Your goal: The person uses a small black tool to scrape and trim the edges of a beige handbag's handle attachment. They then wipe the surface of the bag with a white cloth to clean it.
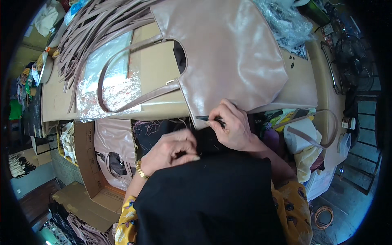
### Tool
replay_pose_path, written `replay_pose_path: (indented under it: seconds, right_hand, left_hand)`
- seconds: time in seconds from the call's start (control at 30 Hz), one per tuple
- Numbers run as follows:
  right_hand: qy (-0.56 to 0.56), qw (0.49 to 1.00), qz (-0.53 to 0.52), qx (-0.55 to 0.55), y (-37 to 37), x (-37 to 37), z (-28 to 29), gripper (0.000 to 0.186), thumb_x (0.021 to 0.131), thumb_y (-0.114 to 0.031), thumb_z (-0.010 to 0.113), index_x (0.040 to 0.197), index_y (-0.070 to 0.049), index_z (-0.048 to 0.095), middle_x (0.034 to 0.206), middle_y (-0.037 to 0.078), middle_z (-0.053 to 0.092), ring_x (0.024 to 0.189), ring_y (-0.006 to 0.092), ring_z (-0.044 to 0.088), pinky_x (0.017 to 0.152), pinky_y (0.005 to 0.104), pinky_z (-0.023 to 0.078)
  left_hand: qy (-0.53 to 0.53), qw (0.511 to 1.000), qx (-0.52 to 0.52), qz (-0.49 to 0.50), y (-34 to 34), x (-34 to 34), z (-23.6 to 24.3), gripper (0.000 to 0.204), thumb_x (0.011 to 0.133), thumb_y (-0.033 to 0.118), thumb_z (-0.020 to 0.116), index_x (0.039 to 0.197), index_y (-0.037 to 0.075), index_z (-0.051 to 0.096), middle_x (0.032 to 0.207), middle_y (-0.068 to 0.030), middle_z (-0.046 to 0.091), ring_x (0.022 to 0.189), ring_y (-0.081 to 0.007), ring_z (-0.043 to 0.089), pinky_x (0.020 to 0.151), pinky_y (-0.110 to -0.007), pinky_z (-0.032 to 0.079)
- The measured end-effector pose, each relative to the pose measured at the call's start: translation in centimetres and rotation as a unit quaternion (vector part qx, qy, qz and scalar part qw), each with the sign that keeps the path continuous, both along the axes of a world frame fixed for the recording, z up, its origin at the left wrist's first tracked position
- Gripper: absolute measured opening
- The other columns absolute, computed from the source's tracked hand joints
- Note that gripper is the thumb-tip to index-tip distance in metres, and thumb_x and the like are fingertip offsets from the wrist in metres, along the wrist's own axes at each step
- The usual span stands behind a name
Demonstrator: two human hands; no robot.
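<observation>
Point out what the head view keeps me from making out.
In the head view:
Dark item at the right hand: its kind, hidden by the fingers.
Left hand: whether it holds anything, hidden by its curled fingers.
Bag: far edge, cut off by the picture's top.

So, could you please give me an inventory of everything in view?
Handbag: one, dusty pink, on the table, top centre
Strips: many, dusty pink, top left
Clear wrapping: shiny, left of the handbag
Crumpled plastic: clear, top right
Table: one, tan, under the handbag
Box: one, brown, left, below the table
Boxed bag: at least one, pink, inside the box
White roll: one, white, right
Fan: one, dark, far right
Coil: one, orange-brown, floor, lower right
Other clutter: uncountable, mixed colours, around the edges
Bracelet: one, gold, left wrist
Sleeves: two, yellow patterned, bottom
Left hand: one, centre
Right hand: one, at the handbag's lower edge
</observation>
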State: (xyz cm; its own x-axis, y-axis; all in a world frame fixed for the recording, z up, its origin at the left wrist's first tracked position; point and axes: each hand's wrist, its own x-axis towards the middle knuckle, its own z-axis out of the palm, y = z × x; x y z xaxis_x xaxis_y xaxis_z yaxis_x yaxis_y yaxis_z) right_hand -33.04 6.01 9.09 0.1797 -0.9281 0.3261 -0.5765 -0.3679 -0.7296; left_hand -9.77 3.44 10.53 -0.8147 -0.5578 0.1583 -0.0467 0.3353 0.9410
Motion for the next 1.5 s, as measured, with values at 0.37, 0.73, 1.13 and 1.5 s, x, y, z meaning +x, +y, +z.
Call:
replay_pose_path:
  seconds: [0.37, 0.73, 1.13, 1.5]
  right_hand:
    - [0.03, 0.983, -0.031, 0.176, -1.0, 1.0, 1.9, 0.04, 0.076, -0.018, 0.077, 0.11, -0.001, 0.062, 0.095, 0.009, 0.066, 0.084, 0.0219, 0.068, 0.077, 0.0366, 0.054]
    - [-0.477, 0.791, 0.006, 0.383, -2.0, -4.3, -1.3, 0.028, 0.094, -0.009, 0.06, 0.117, 0.008, 0.061, 0.084, 0.001, 0.062, 0.061, 0.0036, 0.051, 0.053, 0.0189, 0.04]
    - [-0.258, 0.915, -0.087, 0.297, -0.5, -5.1, -0.3, 0.031, 0.091, -0.008, 0.067, 0.118, 0.004, 0.059, 0.096, 0.005, 0.067, 0.088, 0.0123, 0.063, 0.083, 0.0278, 0.051]
    - [0.151, 0.981, -0.116, 0.043, -0.7, -3.8, 5.6, 0.03, 0.079, -0.004, 0.074, 0.107, -0.005, 0.066, 0.095, 0.009, 0.054, 0.086, 0.0241, 0.06, 0.079, 0.0355, 0.05]
  left_hand:
    - [-0.038, 0.941, -0.081, 0.326, -4.5, -1.7, 0.9, 0.017, 0.076, 0.002, 0.079, 0.088, -0.001, 0.067, 0.087, -0.0105, 0.064, 0.077, -0.0227, 0.065, 0.069, -0.032, 0.053]
    - [0.089, 0.935, -0.151, 0.309, -4.8, -7.0, -2.4, 0.04, 0.068, 0.007, 0.086, 0.104, -0.003, 0.071, 0.12, -0.0167, 0.06, 0.103, -0.0247, 0.066, 0.087, -0.033, 0.056]
    - [0.084, 0.966, -0.169, 0.179, -6.5, -9.2, -3.4, 0.011, 0.082, -0.007, 0.065, 0.082, -0.001, 0.055, 0.12, -0.0188, 0.06, 0.107, -0.0297, 0.063, 0.089, -0.035, 0.053]
    - [0.094, 0.994, 0.011, 0.053, -8.8, -6.8, -2.6, 0.011, 0.085, -0.004, 0.062, 0.078, -0.001, 0.053, 0.133, -0.0167, 0.056, 0.115, -0.0252, 0.06, 0.091, -0.034, 0.048]
